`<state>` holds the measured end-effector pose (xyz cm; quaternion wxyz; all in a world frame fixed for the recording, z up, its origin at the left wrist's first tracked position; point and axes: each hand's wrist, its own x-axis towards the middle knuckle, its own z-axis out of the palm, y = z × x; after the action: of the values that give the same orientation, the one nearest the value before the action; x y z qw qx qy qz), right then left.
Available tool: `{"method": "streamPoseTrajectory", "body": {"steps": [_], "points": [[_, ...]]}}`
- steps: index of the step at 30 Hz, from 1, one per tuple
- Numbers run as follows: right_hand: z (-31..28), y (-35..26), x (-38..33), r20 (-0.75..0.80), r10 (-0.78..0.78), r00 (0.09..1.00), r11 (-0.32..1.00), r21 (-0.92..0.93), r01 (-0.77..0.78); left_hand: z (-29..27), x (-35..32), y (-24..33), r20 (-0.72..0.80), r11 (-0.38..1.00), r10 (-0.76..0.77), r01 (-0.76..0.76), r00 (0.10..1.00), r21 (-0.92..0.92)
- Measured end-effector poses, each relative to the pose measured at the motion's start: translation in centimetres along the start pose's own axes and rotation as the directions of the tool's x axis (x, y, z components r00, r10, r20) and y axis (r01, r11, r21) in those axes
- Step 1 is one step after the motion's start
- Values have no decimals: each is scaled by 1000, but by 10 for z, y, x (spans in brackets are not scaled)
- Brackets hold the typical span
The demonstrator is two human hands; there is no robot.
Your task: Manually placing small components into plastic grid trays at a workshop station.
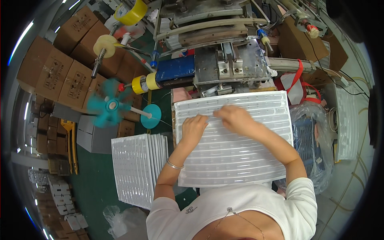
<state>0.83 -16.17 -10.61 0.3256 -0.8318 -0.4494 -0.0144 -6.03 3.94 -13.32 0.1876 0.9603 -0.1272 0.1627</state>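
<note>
A large white ridged plastic tray (236, 160) lies in front of me, with long rows running across it and a clear, shiny surface. My left hand (194, 130) rests on its upper left part, fingers curled down and pressed together. My right hand (238, 120), slightly smeared by motion, is close beside it over the upper middle rows, with fingers drawn into a pinch. Whatever either hand has between its fingertips is too small or hidden to make out.
Beyond the tray stands a metal press machine (232, 60). On the left are a spinning teal fan (110, 105), a stack of similar white trays (132, 168) and cardboard boxes (52, 76). A clear plastic bag (312, 140) with dark contents sits on the right, near a red strap (298, 74).
</note>
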Motion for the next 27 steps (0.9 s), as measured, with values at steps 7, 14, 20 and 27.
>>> {"method": "streamPoseTrajectory", "body": {"steps": [7, 14, 20, 27], "points": [[42, 16, -21, 175, -43, 984, 935, -340, 101, -3, -6, 6, 119, 998, -34, 40, 992, -52], [-2, 15, -6, -53, 185, 981, 973, 150, -175, 6, 11, 28, 86, 950, -222, 235, 971, -204], [-41, 20, -9, -231, 338, 912, 892, 390, -231, 25, 9, 28, 162, 999, 46, -50, 986, 21], [-61, 35, -22, -344, 405, 847, 881, 393, -261, 6, 20, 33, 101, 997, -76, 77, 992, -4]]}}
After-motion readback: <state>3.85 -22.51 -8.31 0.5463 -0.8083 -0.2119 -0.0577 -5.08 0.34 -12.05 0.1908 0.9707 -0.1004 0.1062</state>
